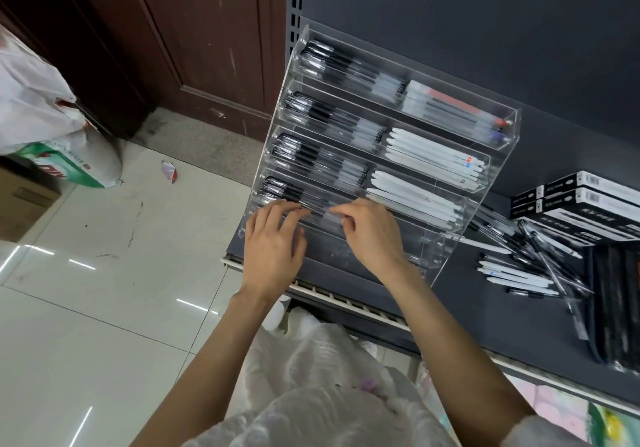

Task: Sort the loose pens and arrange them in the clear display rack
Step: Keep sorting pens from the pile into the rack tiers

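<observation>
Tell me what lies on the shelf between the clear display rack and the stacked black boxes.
In the head view, loose pens lie on the dark shelf between the clear display rack and the black boxes.

Your work surface is a dark grey shelf [485, 283] with a pale slotted front edge. On it: the clear display rack [446, 259] toward the left end; a heap of loose pens [526, 270] just to the rack's right; stacked black-and-white boxes [588, 200] behind them; dark packaged items [616, 301] at far right.
</observation>
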A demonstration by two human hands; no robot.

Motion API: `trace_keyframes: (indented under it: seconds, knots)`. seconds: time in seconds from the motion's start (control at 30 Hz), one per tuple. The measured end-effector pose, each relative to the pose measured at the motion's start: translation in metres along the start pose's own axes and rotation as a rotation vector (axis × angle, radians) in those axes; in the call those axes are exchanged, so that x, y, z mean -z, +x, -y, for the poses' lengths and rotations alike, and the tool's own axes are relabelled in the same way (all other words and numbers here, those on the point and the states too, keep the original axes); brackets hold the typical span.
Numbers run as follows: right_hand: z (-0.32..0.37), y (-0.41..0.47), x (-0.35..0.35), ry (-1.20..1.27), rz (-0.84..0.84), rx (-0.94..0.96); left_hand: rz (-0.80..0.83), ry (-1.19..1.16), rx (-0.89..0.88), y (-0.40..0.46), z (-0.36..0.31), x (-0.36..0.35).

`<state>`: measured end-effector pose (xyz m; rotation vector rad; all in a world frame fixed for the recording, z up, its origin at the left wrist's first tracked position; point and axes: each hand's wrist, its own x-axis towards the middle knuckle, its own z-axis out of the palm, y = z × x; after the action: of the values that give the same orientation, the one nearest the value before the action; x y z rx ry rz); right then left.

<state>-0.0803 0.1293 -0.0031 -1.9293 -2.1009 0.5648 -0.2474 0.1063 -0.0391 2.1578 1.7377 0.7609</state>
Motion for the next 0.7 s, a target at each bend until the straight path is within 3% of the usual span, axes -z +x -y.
trace_keyframes:
  seconds: [0.2,0.47,0.6,0.7]
  knots:
    - [-0.005,-0.014,0.012,0.052,-0.030,0.020,-0.040,-0.004,-0.002,-0.001,-0.015,0.001]
    - [-0.074,-0.097,0.071,0.107,-0.373,-0.026,-0.094,-0.360,-0.301,0.003,-0.115,-0.009]
    - [-0.151,-0.158,0.086,0.057,-0.453,-0.304,0.124,-0.467,-0.479,0.001,-0.192,-0.047]
    - [-0.209,-0.192,0.083,0.012,-0.376,-0.506,0.378,-0.338,-0.527,0.003,-0.235,-0.100]
